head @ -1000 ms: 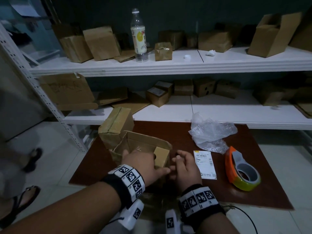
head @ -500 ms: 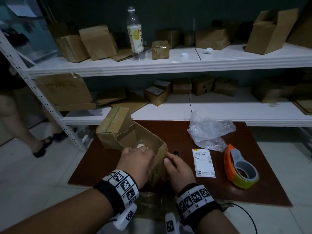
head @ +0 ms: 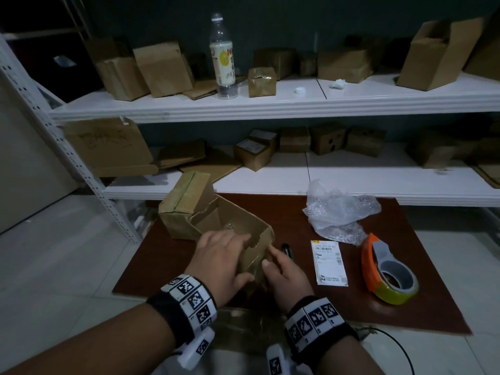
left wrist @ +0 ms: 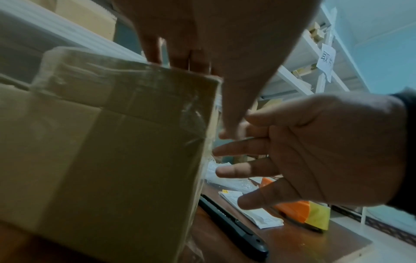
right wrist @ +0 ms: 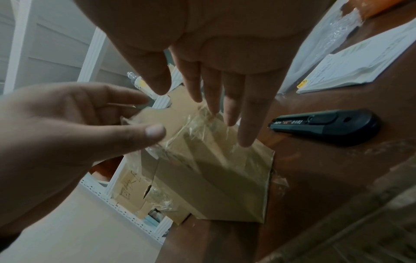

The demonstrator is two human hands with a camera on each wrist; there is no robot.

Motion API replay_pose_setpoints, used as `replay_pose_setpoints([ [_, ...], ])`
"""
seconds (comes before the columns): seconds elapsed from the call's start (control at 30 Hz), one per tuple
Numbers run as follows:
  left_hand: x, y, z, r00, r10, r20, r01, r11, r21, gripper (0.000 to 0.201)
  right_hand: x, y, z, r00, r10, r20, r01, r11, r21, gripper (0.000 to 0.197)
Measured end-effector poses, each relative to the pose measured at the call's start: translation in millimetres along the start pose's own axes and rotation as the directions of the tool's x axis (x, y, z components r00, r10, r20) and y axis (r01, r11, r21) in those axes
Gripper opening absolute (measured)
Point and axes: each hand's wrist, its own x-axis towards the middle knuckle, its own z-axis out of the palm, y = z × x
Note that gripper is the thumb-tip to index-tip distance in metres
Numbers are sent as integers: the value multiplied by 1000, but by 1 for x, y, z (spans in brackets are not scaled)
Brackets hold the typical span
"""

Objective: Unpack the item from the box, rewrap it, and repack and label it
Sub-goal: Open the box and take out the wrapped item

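Observation:
An open brown cardboard box (head: 251, 239) (left wrist: 112, 142) (right wrist: 213, 178) with clear tape on its walls sits on the dark brown board (head: 338, 307). Something in clear plastic (head: 229, 227) shows inside it. My left hand (head: 224, 255) (left wrist: 213, 35) (right wrist: 67, 133) lies over the near rim, fingers straight and reaching into the opening, thumb against the outer wall. My right hand (head: 281, 269) (left wrist: 315, 151) (right wrist: 213, 44) is at the box's right side, its straight fingers touching the taped wall. Crumpled bubble wrap (head: 338, 212) and a white shipping label (head: 328, 262) (right wrist: 360, 65) lie to the right.
A black utility knife (head: 286, 250) (right wrist: 326, 126) lies between the box and the label. An orange tape dispenser (head: 389, 272) sits at the right. A closed box (head: 186, 207) stands behind the open one. White shelves (head: 270, 106) hold several boxes and a bottle (head: 222, 55).
The open box has turned and tipped under my hands. My left fingers have spread over its rim, and my right hand has slid along its right wall. The bystander's legs at left are gone.

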Motion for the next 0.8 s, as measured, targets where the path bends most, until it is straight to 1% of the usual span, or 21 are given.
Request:
replay_pose_setpoints([
  [0.07, -6, -11, 0, 998, -20, -58, 21, 1000, 3, 87, -2, -1, -2, 1000, 11, 11, -11, 1000, 15, 46],
  [0.13, -10, -27, -2, 998, -40, -44, 40, 999, 6, 93, -3, -2, -5, 1000, 25, 4, -25, 999, 22, 43],
  [0.17, -12, -35, -3, 999, -41, -26, 41, 999, 16, 91, -3, -1, -7, 1000, 24, -7, -24, 1000, 9, 42],
  [0.2, -12, -43, -4, 999, -38, -14, 39, 999, 30, 86, -3, 0, -8, 999, 21, -26, -21, 1000, -6, 40],
  [0.27, -12, -54, -5, 999, -41, -21, 43, 997, 57, 67, -1, 2, -8, 998, 14, -59, -16, 999, -34, 37],
  [0.37, -7, -59, -5, 993, -80, -85, 86, 993, 75, 35, -1, 4, -7, 997, 15, -82, -21, 997, -69, 38],
  [0.43, -2, -56, -5, 988, -106, -111, 116, 990, 85, 23, -1, 3, -6, 997, 9, -79, -16, 996, -85, 39],
  [0.57, 7, -44, -4, 986, -121, -117, 134, 984, 115, 28, -1, 3, -7, 995, -12, -98, -1, 991, -131, 42],
  [0.73, 15, -31, -3, 975, -194, -107, 199, 979, 36, 31, -1, 5, -12, 993, -13, -119, -6, 988, -157, 43],
  [0.8, 13, -30, -3, 975, -190, -119, 194, 981, 22, 35, -1, 5, -15, 992, -2, -125, -19, 985, -171, 43],
])
